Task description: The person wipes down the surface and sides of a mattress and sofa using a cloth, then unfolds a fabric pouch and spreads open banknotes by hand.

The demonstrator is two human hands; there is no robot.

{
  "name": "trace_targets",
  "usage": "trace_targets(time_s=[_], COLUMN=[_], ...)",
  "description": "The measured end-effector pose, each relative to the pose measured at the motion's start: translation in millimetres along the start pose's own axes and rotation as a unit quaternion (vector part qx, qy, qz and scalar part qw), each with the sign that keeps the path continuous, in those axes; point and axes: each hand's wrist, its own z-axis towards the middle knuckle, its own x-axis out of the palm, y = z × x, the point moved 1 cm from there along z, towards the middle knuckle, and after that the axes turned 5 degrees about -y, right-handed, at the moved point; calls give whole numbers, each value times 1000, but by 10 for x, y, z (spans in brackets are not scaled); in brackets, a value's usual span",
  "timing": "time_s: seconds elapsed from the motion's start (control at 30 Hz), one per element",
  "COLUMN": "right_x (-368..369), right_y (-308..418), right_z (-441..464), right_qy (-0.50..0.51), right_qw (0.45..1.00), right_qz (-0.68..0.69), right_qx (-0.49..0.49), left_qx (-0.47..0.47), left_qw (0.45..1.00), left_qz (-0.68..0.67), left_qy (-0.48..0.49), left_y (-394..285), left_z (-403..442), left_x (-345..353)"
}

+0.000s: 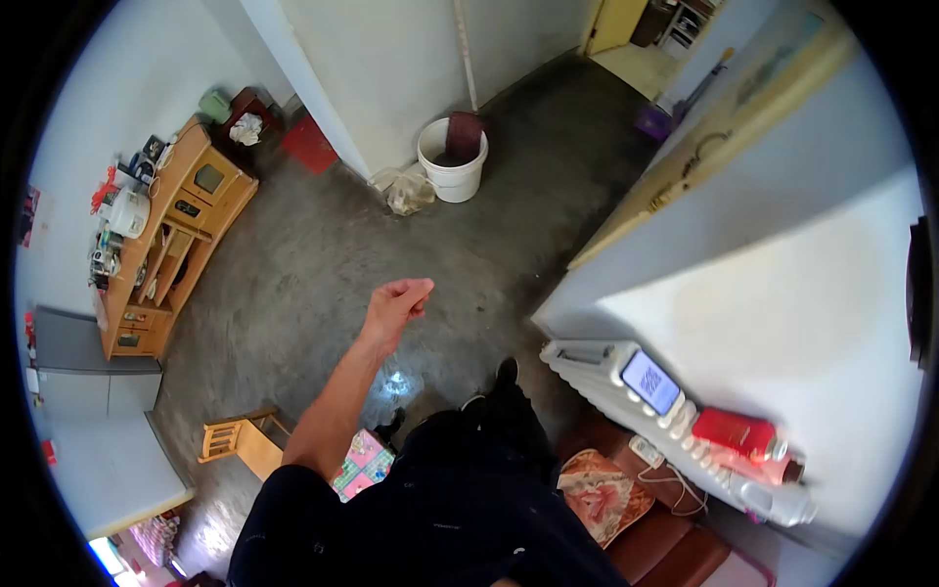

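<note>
My left hand (399,305) is stretched out in front of me over the grey floor (293,254). Its fingers are curled in and the thumb is pressed against them, and no object shows in it. It touches nothing around it. Beyond the hand, a white bucket (456,180) stands by the wall corner with a dark red cloth (464,135) over its rim. Beside the bucket lies a crumpled plastic bag (405,192). My right hand is out of view below my dark clothing.
A wooden cabinet (196,220) and a wooden chair (256,445) are on the left. To the right, a white radiator (587,364) carries a phone (650,382) and a red bottle (734,432), above a brown sofa (665,553). A doorway (626,68) opens at the back right.
</note>
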Motion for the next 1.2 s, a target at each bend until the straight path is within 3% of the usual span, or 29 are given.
trace_targets(time_s=[0.37, 0.53, 0.67, 0.77, 0.83, 0.9, 1.07, 1.2], right_x=[500, 719, 1019, 1788, 1630, 1637, 1571, 1357], right_y=[2671, 3640, 3842, 2692, 3635, 4093, 4903, 5467], right_z=[1407, 1690, 1842, 2654, 2176, 2078, 2396, 3054], right_qy=[26, 29, -30, -107, -57, -46, -46, -42], right_qw=[998, 992, 949, 926, 980, 995, 998, 997], right_qz=[48, -17, -127, -135, -78, -36, 35, 62], right_qx=[-35, -120, -286, -337, -172, -84, 2, 10], left_qx=[-25, -7, -31, -36, -51, -55, -55, -62], left_qw=[993, 993, 996, 998, 998, 996, 990, 986], left_qz=[-18, -49, -28, 0, 33, 72, 105, 111], left_qy=[-110, -109, -79, -55, -18, 12, 72, 107], left_y=[-949, -1325, -1598, -1763, -1977, -2149, -2248, -2495], left_z=[1751, 2505, 3396, 3978, 4359, 4770, 5800, 6390], left_x=[-135, -192, -104, 84, 301, 579, 1537, 2544])
